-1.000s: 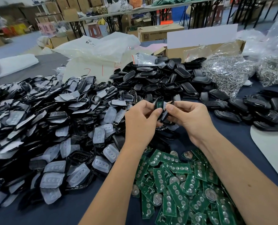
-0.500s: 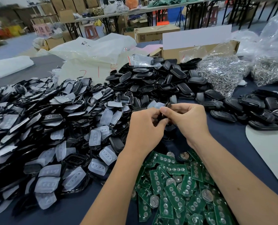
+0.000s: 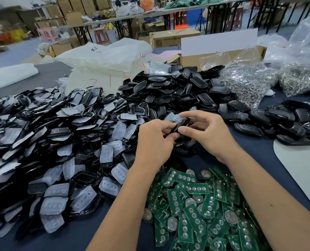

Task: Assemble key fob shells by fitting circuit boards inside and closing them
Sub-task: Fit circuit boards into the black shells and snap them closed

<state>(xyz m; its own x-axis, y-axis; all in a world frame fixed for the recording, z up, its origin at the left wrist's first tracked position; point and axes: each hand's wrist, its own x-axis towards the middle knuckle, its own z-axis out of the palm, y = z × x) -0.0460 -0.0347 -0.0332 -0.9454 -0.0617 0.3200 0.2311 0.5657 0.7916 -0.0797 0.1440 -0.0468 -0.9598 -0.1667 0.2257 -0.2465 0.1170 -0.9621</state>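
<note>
A black key fob shell (image 3: 182, 125) is held above the table between both hands. My left hand (image 3: 155, 142) grips its left end with curled fingers. My right hand (image 3: 207, 134) pinches its right side, thumb on top; the shell looks closed and no board shows in it. Below my wrists lies a heap of green circuit boards (image 3: 201, 205) with coin cells. A big pile of black front shells with clear rubber pads (image 3: 60, 151) covers the left. Black back shells (image 3: 177, 89) are heaped behind my hands.
More black shells (image 3: 284, 122) lie at the right. Bags of silver metal parts (image 3: 248, 82) sit at the back right beside a cardboard box (image 3: 216, 57). White plastic bags (image 3: 103, 57) lie at the back. A white board (image 3: 301, 167) edges the right.
The green board seen between my fingers a second ago is no longer visible. The shell halves have come together, and my right hand has shifted over the fob.
</note>
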